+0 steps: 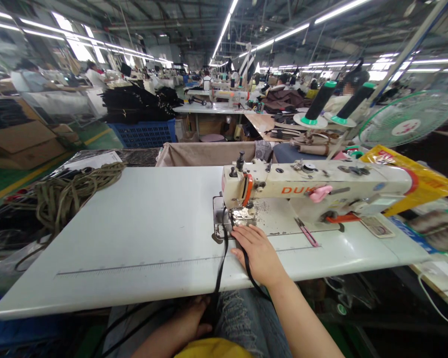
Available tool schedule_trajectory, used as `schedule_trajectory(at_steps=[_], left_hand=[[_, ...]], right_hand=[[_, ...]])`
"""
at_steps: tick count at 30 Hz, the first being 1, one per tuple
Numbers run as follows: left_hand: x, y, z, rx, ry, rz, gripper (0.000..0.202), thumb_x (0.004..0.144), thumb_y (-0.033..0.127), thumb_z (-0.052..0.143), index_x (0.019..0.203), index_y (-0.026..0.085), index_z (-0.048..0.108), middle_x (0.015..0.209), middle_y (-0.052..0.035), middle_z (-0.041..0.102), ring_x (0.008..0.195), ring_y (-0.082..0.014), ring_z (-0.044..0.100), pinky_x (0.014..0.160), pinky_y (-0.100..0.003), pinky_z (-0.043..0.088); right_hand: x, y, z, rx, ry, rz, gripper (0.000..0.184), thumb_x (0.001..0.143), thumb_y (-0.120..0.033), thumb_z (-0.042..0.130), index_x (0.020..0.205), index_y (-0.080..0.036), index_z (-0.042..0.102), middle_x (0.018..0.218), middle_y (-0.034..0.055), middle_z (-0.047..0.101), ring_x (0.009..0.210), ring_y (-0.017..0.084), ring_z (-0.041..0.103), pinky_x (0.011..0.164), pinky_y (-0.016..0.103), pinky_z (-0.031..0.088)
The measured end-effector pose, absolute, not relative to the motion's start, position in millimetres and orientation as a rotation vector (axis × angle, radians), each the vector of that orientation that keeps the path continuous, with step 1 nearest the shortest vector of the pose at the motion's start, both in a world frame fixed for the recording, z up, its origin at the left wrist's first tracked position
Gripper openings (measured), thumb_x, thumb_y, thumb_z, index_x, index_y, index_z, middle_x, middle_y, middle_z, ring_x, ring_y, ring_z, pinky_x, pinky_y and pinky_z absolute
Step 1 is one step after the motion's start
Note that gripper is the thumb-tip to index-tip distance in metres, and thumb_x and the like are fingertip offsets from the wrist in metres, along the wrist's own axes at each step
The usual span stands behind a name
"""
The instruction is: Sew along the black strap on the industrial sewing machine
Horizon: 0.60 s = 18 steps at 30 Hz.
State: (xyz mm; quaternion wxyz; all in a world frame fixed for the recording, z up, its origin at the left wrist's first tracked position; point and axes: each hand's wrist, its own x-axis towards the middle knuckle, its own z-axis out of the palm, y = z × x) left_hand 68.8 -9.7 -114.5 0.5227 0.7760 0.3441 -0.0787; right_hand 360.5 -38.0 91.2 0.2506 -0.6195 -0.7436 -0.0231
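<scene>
A sewing machine (pixel 261 186), cream-coloured with orange marks, stands on a pale table. A narrow black strap (pixel 224 248) runs from beside its needle area down over the table's front edge. My right hand (pixel 259 251) lies by the needle plate, fingers stretched forward; another length of the strap passes between thumb and fingers and hangs over the edge. Below the tabletop, in front of my lap, my left hand (pixel 194 318) is closed around black strap, its fingertips partly in shadow. Pink-handled thread snips (pixel 306 232) lie on the machine bed, right of my right hand.
Olive straps (pixel 78 191) lie heaped at the table's left end. A ruler scale (pixel 134 266) is marked along the front. Black thread cones (pixel 321 102) and a green fan (pixel 406 119) stand behind on the right. A beige cloth-lined bin (pixel 205 154) adjoins the far edge. Co-workers sit farther off.
</scene>
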Motion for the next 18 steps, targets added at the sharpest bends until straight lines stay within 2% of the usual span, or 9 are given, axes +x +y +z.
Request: schedule_trajectory(at_steps=[2, 3, 5, 7, 10, 14, 18], left_hand=[[74.1, -10.9, -103.3, 1.876, 0.832, -0.147, 0.090, 0.077, 0.046, 0.083, 0.157, 0.022, 0.050, 0.169, -0.0165, 0.040, 0.157, -0.0415, 0.030, 0.131, -0.054, 0.022], [77.4, -11.2, -95.8, 1.878, 0.823, -0.105, 0.088, 0.081, 0.049, 0.080, 0.158, 0.022, 0.049, 0.169, -0.0153, 0.039, 0.158, -0.0397, 0.031, 0.132, -0.052, 0.021], [84.0, -11.0, -78.6, 1.854, 0.761, 0.003, 0.071, 0.090, 0.055, 0.070, 0.152, 0.024, 0.056, 0.163, -0.0116, 0.050, 0.152, -0.0359, 0.041, 0.131, -0.048, 0.025], [89.6, -10.2, -62.8, 1.813, 0.654, 0.081, 0.051, 0.099, 0.057, 0.057, 0.137, 0.025, 0.069, 0.147, -0.0080, 0.066, 0.139, -0.0310, 0.056, 0.125, -0.042, 0.036], [94.3, -9.8, -54.9, 1.806, 0.548, 0.099, 0.046, 0.107, 0.054, 0.042, 0.113, 0.023, 0.077, 0.121, -0.0051, 0.077, 0.119, -0.0245, 0.066, 0.110, -0.034, 0.048], [90.9, -10.0, -80.0, 1.988, 0.626, -0.094, 0.043, 0.106, 0.047, 0.043, 0.106, 0.023, 0.079, 0.114, -0.0065, 0.076, 0.111, -0.0236, 0.067, 0.100, -0.032, 0.050], [79.2, -9.0, -111.7, 2.044, 0.713, -0.272, 0.033, 0.099, 0.041, 0.054, 0.096, 0.021, 0.080, 0.106, -0.0093, 0.075, 0.105, -0.0279, 0.068, 0.094, -0.038, 0.052]], right_hand=[[360.8, -38.1, 91.2, -1.686, -2.027, -0.062, 0.036, 0.105, -0.035, 0.064, 0.135, -0.017, 0.068, 0.146, 0.0124, 0.065, 0.137, 0.029, 0.058, 0.123, 0.054, 0.040], [361.0, -38.0, 91.2, -1.684, -2.028, -0.064, 0.036, 0.104, -0.035, 0.064, 0.135, -0.016, 0.068, 0.146, 0.0124, 0.065, 0.137, 0.029, 0.059, 0.123, 0.054, 0.040], [361.3, -37.8, 91.2, -1.676, -2.028, -0.070, 0.036, 0.105, -0.035, 0.064, 0.135, -0.017, 0.068, 0.145, 0.0122, 0.065, 0.137, 0.029, 0.059, 0.123, 0.055, 0.040], [361.4, -37.5, 91.2, -1.669, -2.025, -0.076, 0.035, 0.105, -0.035, 0.063, 0.136, -0.018, 0.068, 0.145, 0.0123, 0.065, 0.137, 0.029, 0.059, 0.122, 0.055, 0.041], [361.1, -37.7, 91.3, -1.668, -2.026, -0.085, 0.035, 0.106, -0.035, 0.061, 0.136, -0.019, 0.068, 0.144, 0.0124, 0.066, 0.136, 0.029, 0.059, 0.122, 0.055, 0.042], [360.9, -38.0, 91.9, -1.673, -2.030, -0.094, 0.036, 0.105, -0.036, 0.062, 0.135, -0.017, 0.068, 0.144, 0.0126, 0.066, 0.136, 0.029, 0.060, 0.122, 0.055, 0.043], [360.9, -37.4, 92.3, -1.672, -2.032, -0.103, 0.036, 0.105, -0.036, 0.063, 0.136, -0.019, 0.068, 0.143, 0.0122, 0.067, 0.135, 0.029, 0.060, 0.121, 0.054, 0.043]])
